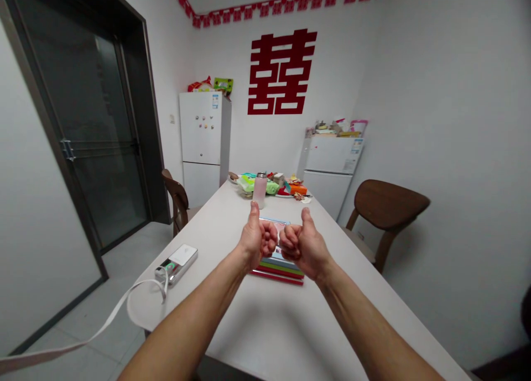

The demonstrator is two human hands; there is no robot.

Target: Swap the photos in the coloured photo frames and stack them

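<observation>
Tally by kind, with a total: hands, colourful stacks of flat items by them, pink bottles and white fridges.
Hands (left hand, right hand): 2
Colourful stack: 1
Pink bottle: 1
White fridges (left fridge, right fridge): 2
Total: 6

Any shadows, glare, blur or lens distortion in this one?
In the head view, soft, dark shadows lie on the table below the hands; a faint pale reflection shows on the dark door; the door leans and the right-hand chair looks stretched, likely wide-angle distortion; left hand and right hand look fairly sharp, far clutter softer.
</observation>
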